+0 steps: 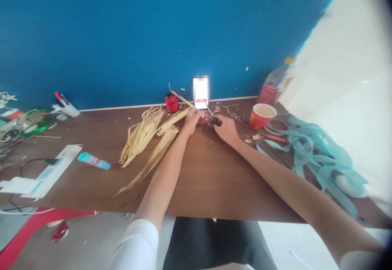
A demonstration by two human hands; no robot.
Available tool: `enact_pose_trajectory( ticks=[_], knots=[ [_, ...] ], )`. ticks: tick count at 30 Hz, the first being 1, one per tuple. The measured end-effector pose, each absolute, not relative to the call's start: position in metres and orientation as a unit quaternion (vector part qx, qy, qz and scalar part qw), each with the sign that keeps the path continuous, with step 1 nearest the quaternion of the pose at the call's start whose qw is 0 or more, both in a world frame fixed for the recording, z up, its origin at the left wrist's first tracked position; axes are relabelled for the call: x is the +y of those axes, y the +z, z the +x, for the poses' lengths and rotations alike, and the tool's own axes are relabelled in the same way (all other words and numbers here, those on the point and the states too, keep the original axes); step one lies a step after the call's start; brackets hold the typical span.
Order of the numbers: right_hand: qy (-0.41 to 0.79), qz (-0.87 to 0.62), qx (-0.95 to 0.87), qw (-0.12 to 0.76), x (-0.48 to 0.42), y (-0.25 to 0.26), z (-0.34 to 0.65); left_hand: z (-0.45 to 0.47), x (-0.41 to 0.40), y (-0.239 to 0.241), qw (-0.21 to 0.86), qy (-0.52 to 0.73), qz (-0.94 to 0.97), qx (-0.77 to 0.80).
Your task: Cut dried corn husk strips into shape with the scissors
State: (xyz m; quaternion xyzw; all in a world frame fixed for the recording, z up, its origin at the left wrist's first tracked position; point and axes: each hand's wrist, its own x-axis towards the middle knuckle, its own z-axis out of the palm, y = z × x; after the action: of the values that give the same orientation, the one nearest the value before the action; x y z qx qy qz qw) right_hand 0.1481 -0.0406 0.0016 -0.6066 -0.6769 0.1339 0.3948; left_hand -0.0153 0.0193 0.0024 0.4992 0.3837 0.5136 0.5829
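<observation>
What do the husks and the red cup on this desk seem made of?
The husks look like dried corn leaf: pale, matte, fibrous, ragged strips. The red cup seems coated paper, from its thin rolled rim, though plastic is possible.

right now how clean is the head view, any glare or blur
Head view: scissors slightly soft, white card by the wall blown out by glare, table edge bent by the wide lens, right corners dark.

Two hands [192,122] [226,129], one pair of scissors [214,120], three corn-husk bunches [141,135], one red paper cup [260,117]
</observation>
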Motion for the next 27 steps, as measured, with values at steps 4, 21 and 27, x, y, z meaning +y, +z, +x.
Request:
enact_pose_trajectory(
  ticks=[4, 21, 27],
  knots=[
    [0.137, -0.6, -0.678, 0.402, -0.0404, 0.0011, 0.1482, -0.0155, 0.0182, 0.0024, 0.571, 0.511, 0.522, 0.374],
    [0.161, -0.594, -0.676, 0.405, -0.0424, 0.0053, 0.1484, -0.0167, 0.0242, -0.004, 0.573, 0.523, 0.52, 0.357],
    [0.155, -0.586, -0.684, 0.406, -0.0415, 0.003, 0.1484, -0.0142, 0.0208, 0.0002, 0.581, 0.529, 0.504, 0.358]
  ],
)
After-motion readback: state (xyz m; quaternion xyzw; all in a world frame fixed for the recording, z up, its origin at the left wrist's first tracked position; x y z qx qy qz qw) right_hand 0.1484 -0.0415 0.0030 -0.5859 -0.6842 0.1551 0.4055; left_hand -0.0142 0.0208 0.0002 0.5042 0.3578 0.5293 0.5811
